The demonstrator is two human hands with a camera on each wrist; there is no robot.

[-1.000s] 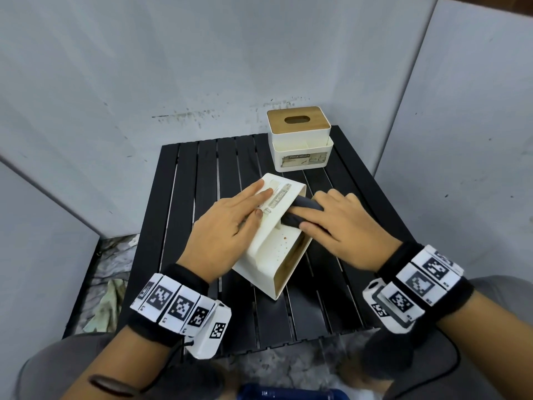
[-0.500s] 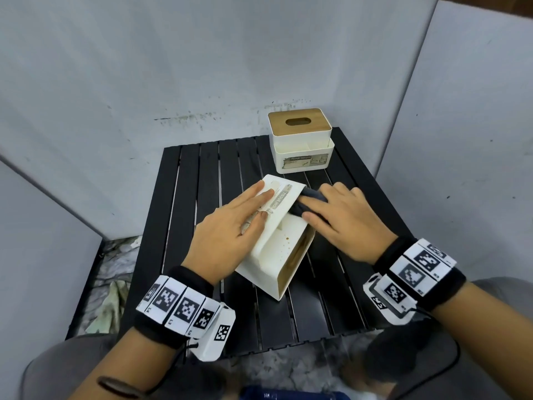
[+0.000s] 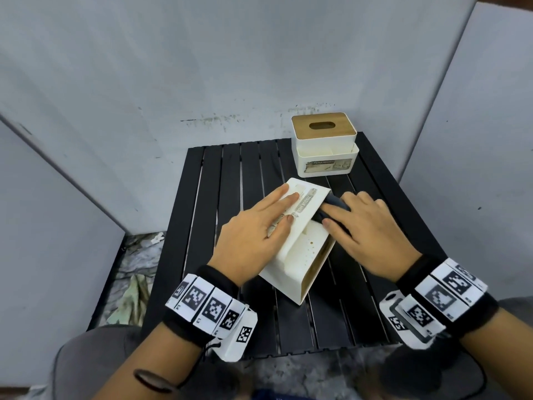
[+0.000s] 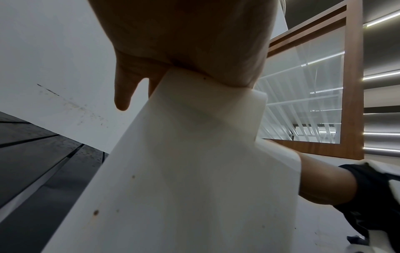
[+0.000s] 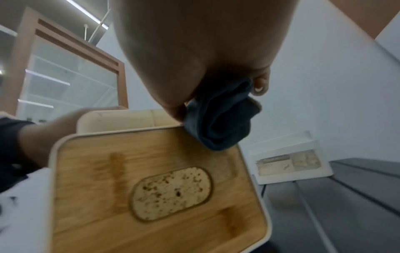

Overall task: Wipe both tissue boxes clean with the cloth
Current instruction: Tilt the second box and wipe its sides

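A white tissue box with a wooden lid lies tipped on its side in the middle of the black slatted table. My left hand lies flat on its upper face with fingers straight and holds it steady. My right hand holds a bunched dark blue cloth against the box's far right edge. Brown spots mark the box's white side and the inside seen through the lid's slot. A second white tissue box with a wooden lid stands upright at the table's back right.
Grey partition walls close in the table at the back and both sides. Crumpled material lies on the floor to the left of the table. My knees sit at the table's near edge.
My right hand has slid the cloth along the box away from me, from its middle to its far end. The left hand has stayed flat on the box.
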